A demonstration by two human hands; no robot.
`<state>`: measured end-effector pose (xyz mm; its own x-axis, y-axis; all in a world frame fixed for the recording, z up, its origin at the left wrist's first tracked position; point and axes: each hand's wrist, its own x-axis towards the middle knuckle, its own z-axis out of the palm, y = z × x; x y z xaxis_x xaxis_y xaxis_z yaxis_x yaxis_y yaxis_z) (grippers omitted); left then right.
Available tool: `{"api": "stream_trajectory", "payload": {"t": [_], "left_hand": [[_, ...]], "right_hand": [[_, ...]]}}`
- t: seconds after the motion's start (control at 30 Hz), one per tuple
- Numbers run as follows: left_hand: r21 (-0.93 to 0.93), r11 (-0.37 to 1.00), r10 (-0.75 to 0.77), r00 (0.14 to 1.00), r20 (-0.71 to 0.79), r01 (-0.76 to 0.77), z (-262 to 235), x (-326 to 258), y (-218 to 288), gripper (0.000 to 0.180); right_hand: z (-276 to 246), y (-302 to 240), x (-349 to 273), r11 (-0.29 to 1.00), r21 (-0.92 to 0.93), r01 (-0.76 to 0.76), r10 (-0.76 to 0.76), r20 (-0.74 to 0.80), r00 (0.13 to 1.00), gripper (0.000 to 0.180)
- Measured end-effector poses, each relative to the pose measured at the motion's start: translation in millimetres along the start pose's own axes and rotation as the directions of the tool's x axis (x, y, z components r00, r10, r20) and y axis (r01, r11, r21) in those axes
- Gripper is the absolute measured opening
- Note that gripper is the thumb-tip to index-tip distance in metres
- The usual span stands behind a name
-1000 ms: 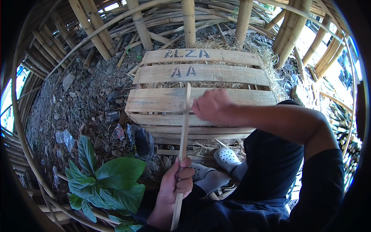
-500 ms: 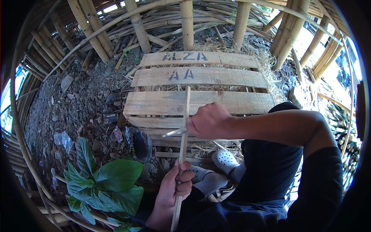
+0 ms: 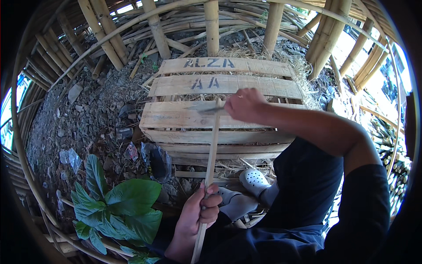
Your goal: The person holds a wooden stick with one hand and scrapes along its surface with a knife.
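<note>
My left hand (image 3: 203, 209) is wrapped round a long, pale bamboo strip (image 3: 212, 156), which points away from me with its far end over a wooden crate (image 3: 176, 115). In my right hand (image 3: 247, 104) is a knife (image 3: 210, 110), its handle hidden in the closed fist. The blade, smeared by motion, lies across the strip close to its far tip and points left. Beneath the strip's upper part is the crate's slatted top, marked with dark stencilled lettering. The strip's lower end runs down past my left wrist.
Bamboo posts (image 3: 212, 28) and bent poles form a fence at the back. A leafy green plant (image 3: 132, 200) stands at the lower left, near a dark plastic bag (image 3: 157, 162) on rubble. My feet wear pale clogs (image 3: 254, 181). Cut bamboo (image 3: 395, 185) is stacked at the right.
My right hand and the knife have moved away from me along the strip, from its middle to near its far end. My left hand stays in place, gripping the strip.
</note>
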<state>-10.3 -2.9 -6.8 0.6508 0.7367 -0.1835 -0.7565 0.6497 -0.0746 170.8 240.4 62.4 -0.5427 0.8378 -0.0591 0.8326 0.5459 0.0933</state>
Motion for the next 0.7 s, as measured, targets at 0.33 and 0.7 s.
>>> {"api": "stream_trajectory", "payload": {"t": [0.33, 0.7], "left_hand": [[-0.035, 0.999, 0.004, 1.000, 0.003, -0.004, -3, 3, 2, 0.030], [0.028, 0.999, 0.020, 0.997, -0.080, -0.018, 4, 0, 1, 0.029]], "right_hand": [[0, -5, 3, 0.998, 0.051, 0.021, -0.019, -0.041, 0.999, 0.040], [-1, 7, 10, 1.000, 0.019, 0.012, -0.012, 0.005, 1.000, 0.041]]}}
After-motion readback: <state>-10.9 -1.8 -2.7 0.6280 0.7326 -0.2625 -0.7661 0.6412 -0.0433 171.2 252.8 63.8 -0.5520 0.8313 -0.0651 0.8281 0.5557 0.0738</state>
